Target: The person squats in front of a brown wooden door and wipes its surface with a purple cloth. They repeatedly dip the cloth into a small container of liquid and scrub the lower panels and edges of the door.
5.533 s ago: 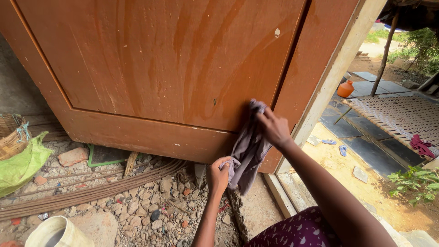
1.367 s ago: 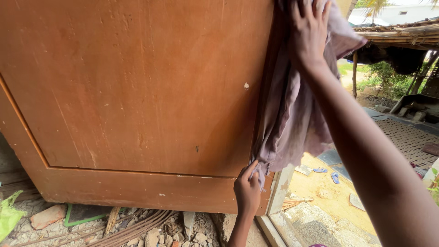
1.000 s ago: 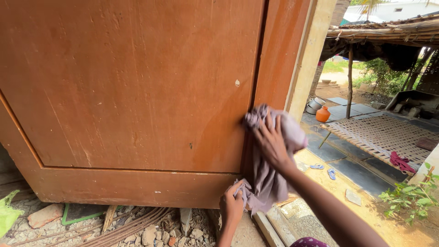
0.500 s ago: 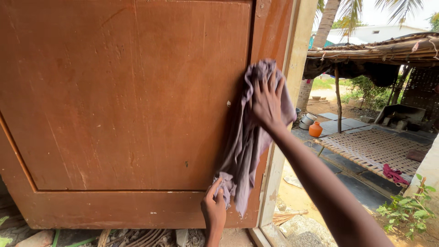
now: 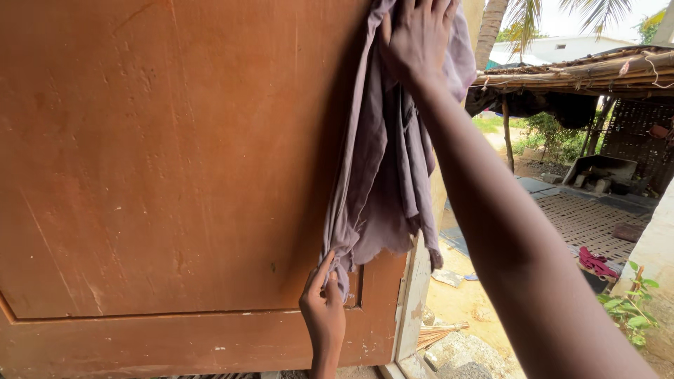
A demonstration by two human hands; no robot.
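A large brown wooden door (image 5: 168, 175) fills the left of the head view. A faded purple cloth (image 5: 386, 182) hangs flat against its right edge. My right hand (image 5: 414, 35) presses the top of the cloth onto the door, high up near the frame's top edge. My left hand (image 5: 324, 309) pinches the cloth's lower corner against the door's bottom panel. The cloth stretches between the two hands.
The pale door frame (image 5: 414, 302) runs down right of the door. Outside lie a sunlit yard, a thatched shelter (image 5: 583, 70), a woven cot (image 5: 583, 217), a red rag (image 5: 597, 263) and green plants (image 5: 632, 309). Rubble sits at the threshold.
My right hand has slid the cloth upward along the door's right edge, from mid-height to the top. The left hand stays low on the cloth's corner.
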